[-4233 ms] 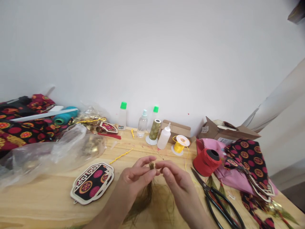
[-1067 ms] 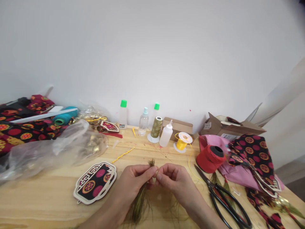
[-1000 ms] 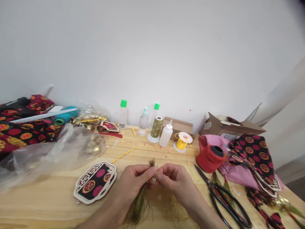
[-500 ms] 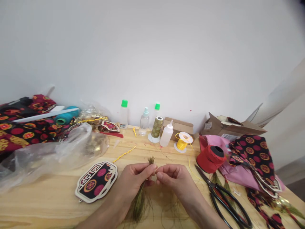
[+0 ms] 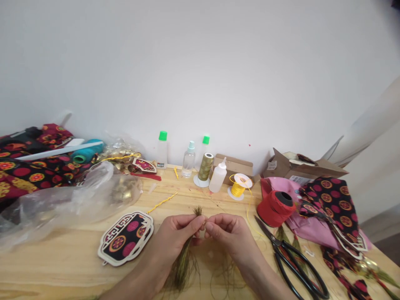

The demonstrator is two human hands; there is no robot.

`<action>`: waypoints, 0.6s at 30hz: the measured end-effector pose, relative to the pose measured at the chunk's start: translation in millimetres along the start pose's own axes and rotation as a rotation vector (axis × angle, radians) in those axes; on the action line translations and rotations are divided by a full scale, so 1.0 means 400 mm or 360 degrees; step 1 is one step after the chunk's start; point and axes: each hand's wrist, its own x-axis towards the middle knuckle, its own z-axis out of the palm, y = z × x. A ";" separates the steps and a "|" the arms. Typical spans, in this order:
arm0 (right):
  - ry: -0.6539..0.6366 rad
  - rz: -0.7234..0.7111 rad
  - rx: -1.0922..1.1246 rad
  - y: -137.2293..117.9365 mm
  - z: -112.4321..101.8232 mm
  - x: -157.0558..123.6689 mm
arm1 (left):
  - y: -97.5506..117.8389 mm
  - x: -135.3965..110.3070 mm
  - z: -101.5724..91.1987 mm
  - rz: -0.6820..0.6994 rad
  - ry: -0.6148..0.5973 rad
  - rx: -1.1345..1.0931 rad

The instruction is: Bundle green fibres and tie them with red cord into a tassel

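My left hand [image 5: 183, 235] is closed around the upper part of an olive-green thread tassel [image 5: 181, 271]. The tassel's short cut ends stick up above my fingers, and its long strands hang down toward the table's front edge. Right beside it, my right hand [image 5: 229, 237] is pinched, its fingertips close against those of the left; what lies between them is too small to make out. Loose dark threads trail below the right hand. Left of my hands lies a wooden-framed patterned pendant [image 5: 125, 239] with a twisted yellow cord [image 5: 162, 202].
Black-handled scissors [image 5: 293, 258] and a red thread cone [image 5: 275, 208] are on the right. Behind my hands stand an olive thread spool [image 5: 206, 166], a white squeeze bottle [image 5: 218, 177] and a yellow cord spool [image 5: 239, 187]. A plastic bag [image 5: 78, 204] lies left, a cardboard box [image 5: 300, 166] back right.
My right fingertips have come slightly closer to the left ones at the tassel's neck. My left hand keeps its grip on the tassel.
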 end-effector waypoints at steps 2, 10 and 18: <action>0.0055 -0.0009 -0.0022 0.000 0.001 0.000 | 0.002 0.001 0.003 -0.0017 0.0023 -0.0011; 0.0139 -0.0029 -0.0030 0.011 0.007 0.002 | 0.002 0.003 -0.003 -0.0012 -0.0043 -0.0020; 0.0235 -0.0052 -0.0133 0.004 0.004 0.001 | 0.008 -0.002 -0.001 -0.0071 -0.0062 -0.0061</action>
